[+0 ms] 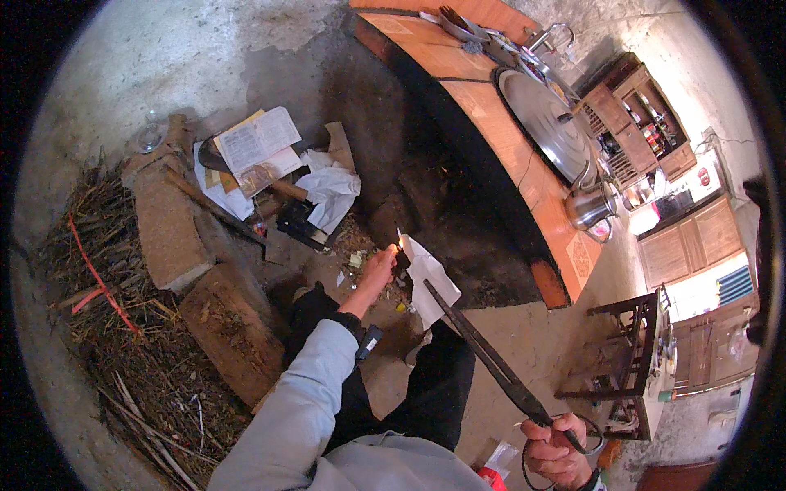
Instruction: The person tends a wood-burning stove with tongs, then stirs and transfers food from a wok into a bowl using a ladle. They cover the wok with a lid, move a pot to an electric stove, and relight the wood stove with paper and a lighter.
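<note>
Out in front, my left hand (376, 270) grips a small lighter, mostly hidden by the fingers, with a small flame (400, 241) at its top. The flame touches or nearly touches the upper corner of a sheet of white paper (433, 279). Long dark metal fire tongs (491, 359) reach to that paper, their tips holding it. At the lower right, my right hand (557, 448) is closed around the looped handles of the tongs. Beyond the paper lies the blackened mouth of a brick stove (457, 227), dark inside.
An orange-tiled stove top (473, 101) carries a large metal lid (543, 116) and a steel kettle (589, 205). Left are bundled twigs (110, 258), a stone block (169, 233) and a wooden block (230, 331). Papers and an open booklet (258, 144) lie near the wall. A dark table (632, 362) stands right.
</note>
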Demonstrator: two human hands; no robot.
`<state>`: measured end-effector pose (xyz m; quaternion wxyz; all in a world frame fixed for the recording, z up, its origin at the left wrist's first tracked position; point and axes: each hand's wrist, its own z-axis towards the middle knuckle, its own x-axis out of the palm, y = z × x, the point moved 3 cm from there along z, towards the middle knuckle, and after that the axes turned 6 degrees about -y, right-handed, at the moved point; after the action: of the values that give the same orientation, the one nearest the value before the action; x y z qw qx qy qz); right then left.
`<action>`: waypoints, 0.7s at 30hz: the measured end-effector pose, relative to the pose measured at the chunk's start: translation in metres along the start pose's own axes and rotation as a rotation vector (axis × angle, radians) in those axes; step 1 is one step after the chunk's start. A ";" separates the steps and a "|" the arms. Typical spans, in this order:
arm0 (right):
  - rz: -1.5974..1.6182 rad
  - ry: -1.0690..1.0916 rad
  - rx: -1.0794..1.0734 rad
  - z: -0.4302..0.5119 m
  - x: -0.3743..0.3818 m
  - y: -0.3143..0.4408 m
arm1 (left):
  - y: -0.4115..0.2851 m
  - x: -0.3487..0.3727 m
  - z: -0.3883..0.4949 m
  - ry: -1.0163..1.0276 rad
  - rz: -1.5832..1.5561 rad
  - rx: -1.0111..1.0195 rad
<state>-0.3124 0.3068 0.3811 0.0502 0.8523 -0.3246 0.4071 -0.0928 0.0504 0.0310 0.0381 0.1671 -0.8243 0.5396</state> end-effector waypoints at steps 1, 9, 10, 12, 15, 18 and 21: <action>0.007 -0.005 0.003 0.000 0.000 0.001 | 0.001 0.000 0.000 0.012 -0.018 0.013; 0.044 -0.002 0.023 0.001 -0.008 0.007 | 0.005 0.006 -0.005 0.000 -0.064 -0.002; 0.025 -0.007 0.016 0.003 -0.011 0.008 | 0.009 0.003 -0.006 -0.062 -0.087 -0.095; 0.028 -0.028 -0.012 0.006 -0.020 0.014 | 0.013 -0.005 -0.008 -0.142 -0.150 -0.234; 0.019 -0.090 -0.047 0.013 -0.041 0.024 | -0.003 -0.004 -0.014 -0.136 -0.141 -0.166; -0.227 -0.199 -0.087 0.016 -0.068 0.038 | -0.071 0.039 -0.026 -0.162 0.232 0.612; -0.323 -0.122 -0.042 0.032 -0.093 0.049 | -0.138 0.122 -0.062 -0.087 0.459 1.046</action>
<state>-0.3635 0.3048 0.2834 0.1131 0.9152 -0.1942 0.3344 -0.1715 0.0279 0.2076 -0.2018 0.0024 -0.4636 0.8628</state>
